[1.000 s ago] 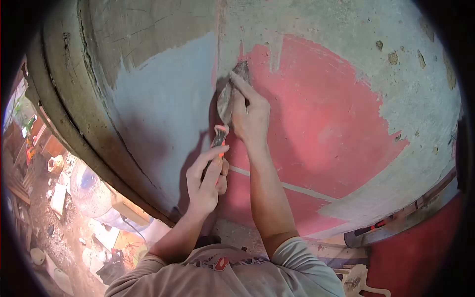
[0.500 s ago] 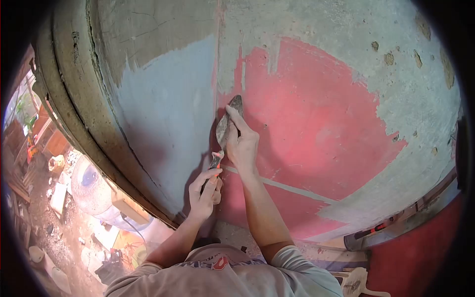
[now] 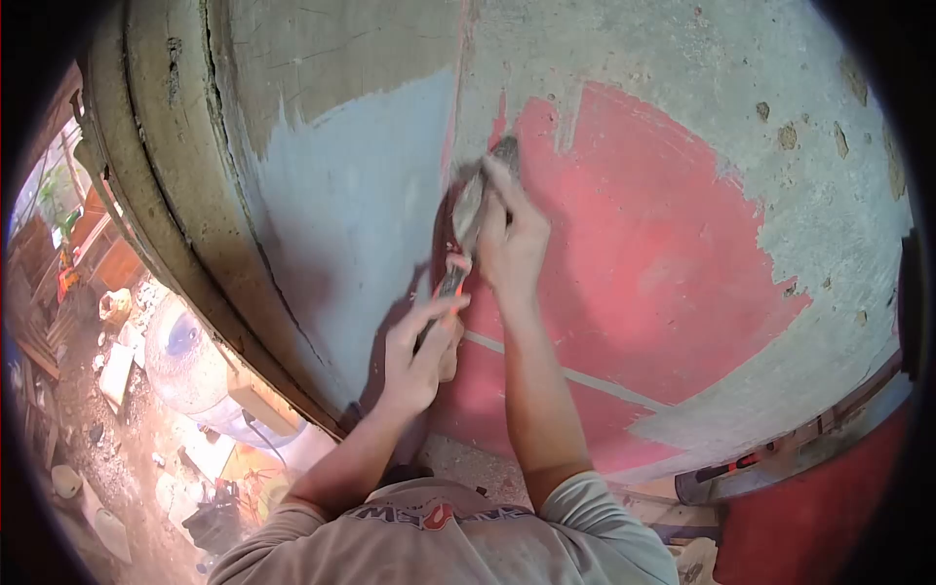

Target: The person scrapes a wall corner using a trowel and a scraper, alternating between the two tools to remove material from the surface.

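Observation:
A trowel with a grey, worn blade [image 3: 468,213] and an orange-and-black handle [image 3: 450,283] is held against the painted wall. My left hand [image 3: 421,356] is closed round the handle. Higher up, my right hand [image 3: 517,244] grips the blade, its thumb lying along the metal near the dark tip [image 3: 506,148]. Part of the blade is hidden by the fingers. Pink-red paint [image 3: 648,253] covers the wall to the right of the trowel, with ragged upper edges. To the left, past a vertical seam, lies a pale blue-grey patch [image 3: 361,185].
Bare grey, pitted plaster [image 3: 770,58] surrounds the paint. A cracked concrete edge [image 3: 166,175] bounds the wall at left. Beyond it are a large translucent container [image 3: 180,366] and scattered debris on the ground. A dark tool with red parts [image 3: 731,466] lies low at right.
Both hands and the trowel have moved up along the wall, towards the upper edge of the red paint. The view has shifted slightly too.

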A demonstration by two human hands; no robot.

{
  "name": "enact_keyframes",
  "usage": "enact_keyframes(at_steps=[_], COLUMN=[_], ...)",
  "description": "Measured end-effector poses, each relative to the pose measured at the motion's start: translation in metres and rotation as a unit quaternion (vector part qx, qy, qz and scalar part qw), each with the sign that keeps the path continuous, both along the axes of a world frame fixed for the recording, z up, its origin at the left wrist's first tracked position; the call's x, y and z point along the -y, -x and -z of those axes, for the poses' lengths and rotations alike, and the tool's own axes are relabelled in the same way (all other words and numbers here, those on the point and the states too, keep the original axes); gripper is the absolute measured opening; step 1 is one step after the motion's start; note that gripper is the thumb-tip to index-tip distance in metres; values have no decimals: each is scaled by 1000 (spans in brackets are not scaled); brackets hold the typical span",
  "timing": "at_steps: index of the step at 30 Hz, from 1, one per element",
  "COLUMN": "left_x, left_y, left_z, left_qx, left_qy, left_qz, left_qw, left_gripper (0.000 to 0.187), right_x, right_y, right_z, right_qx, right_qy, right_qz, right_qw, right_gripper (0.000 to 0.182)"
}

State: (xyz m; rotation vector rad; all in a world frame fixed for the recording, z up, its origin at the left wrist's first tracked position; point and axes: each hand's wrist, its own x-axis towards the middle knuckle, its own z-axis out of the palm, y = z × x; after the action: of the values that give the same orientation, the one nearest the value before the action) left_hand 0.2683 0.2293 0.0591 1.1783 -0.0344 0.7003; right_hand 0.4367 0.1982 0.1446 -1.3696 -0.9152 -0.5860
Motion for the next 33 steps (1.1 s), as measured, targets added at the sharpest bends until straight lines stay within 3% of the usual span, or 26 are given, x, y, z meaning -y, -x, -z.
enact_keyframes(at_steps=[4,5,8,12,22,25,29,33], left_x=[3,2,-6,-6,-1,-10,-9,-7], left_y=[6,4,0,-12,5,0,-7,-7], left_z=[43,46,7,-28,78,57,5,33], left_qx=[5,-2,4,45,-2,-12,19,14], left_qy=[13,-4,-74,-23,28,-24,-12,-28], left_qz=[9,4,-22,-14,-2,-14,-24,-21], left_qw=[1000,1000,997,999,1000,1000,999,999], left_gripper=[27,26,25,28,26,24,27,27], right_x=[1,1,0,-3,2,-1,-10,-6], right_y=[9,4,-1,1,18,13,2,7], right_z=[49,50,5,-33,63,39,-2,21], right_qx=[-84,-57,20,4,-77,-64,-5,-15], right_qy=[2,1,2,8,44,40,15,25], right_qz=[-38,-26,6,-18,-33,-31,-27,-15], right_qw=[996,998,1000,1000,996,997,1000,999], right_gripper=[33,33,32,35,36,36,36,37])
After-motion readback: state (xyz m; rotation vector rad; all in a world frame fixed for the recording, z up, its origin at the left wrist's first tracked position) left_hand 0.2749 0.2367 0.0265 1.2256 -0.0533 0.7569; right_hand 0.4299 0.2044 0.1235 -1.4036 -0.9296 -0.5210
